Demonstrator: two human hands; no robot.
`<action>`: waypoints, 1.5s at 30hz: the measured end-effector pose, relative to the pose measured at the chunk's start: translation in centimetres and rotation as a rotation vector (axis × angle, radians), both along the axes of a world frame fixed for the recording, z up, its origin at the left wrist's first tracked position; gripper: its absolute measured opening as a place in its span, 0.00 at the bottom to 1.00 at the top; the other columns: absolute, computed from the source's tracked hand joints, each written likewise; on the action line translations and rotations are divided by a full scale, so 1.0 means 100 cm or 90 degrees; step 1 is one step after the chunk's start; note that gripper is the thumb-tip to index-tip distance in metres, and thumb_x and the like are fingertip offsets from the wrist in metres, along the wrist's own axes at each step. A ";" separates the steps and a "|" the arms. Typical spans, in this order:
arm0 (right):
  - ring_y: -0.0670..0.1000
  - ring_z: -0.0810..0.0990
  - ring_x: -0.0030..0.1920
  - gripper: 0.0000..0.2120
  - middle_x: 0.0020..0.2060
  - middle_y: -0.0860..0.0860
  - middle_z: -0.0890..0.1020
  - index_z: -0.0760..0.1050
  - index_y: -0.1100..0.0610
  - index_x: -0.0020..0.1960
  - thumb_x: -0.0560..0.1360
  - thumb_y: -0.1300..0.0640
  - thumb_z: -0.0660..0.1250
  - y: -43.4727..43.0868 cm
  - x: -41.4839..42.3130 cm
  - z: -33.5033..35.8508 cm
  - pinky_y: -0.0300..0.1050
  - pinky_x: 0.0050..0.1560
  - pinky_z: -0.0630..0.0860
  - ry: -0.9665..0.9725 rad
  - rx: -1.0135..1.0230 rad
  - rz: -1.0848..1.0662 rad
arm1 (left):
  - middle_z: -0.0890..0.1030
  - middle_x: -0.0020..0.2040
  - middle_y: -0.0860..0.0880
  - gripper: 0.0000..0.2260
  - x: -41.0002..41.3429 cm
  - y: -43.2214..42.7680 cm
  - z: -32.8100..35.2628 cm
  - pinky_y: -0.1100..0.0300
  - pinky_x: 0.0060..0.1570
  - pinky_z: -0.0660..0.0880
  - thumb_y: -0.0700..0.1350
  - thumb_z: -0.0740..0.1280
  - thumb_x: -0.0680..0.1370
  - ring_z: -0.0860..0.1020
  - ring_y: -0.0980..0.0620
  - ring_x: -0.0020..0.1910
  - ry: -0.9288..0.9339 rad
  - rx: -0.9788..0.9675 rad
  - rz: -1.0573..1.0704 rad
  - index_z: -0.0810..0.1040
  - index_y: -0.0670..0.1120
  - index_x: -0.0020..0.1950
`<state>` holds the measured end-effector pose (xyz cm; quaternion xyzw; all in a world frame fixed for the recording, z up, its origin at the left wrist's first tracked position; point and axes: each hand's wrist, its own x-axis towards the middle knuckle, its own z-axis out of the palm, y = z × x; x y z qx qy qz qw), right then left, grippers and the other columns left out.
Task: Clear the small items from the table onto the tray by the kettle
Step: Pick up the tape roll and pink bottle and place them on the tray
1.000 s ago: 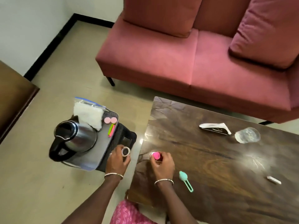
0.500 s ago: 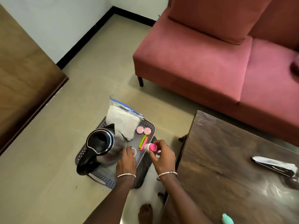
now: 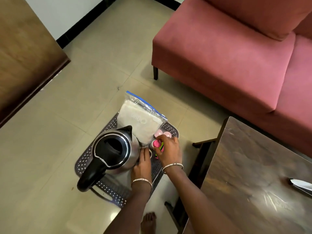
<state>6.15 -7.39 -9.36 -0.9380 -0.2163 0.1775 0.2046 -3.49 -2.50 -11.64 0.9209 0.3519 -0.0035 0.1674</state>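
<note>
Hovering over tray (image 3: 170, 129) on floor tiles (image 3: 50, 149), right hand (image 3: 168, 152) grips pink bottle (image 3: 156, 143); left hand (image 3: 142, 166) grip unclear.

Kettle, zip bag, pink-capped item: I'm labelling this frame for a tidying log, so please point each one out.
kettle (image 3: 111, 147): head view, on its black lid.
zip bag (image 3: 138, 122): head view, on the white contents inside.
pink-capped item (image 3: 156, 143): head view, on its pink cap.
</note>
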 end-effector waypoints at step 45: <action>0.54 0.78 0.51 0.11 0.45 0.51 0.82 0.81 0.57 0.49 0.71 0.68 0.66 -0.186 -0.070 0.083 0.34 0.48 0.63 0.039 0.095 -0.270 | 0.84 0.47 0.45 0.07 -0.023 -0.102 0.113 0.52 0.38 0.78 0.37 0.65 0.77 0.82 0.42 0.43 -0.083 -0.155 0.052 0.80 0.45 0.52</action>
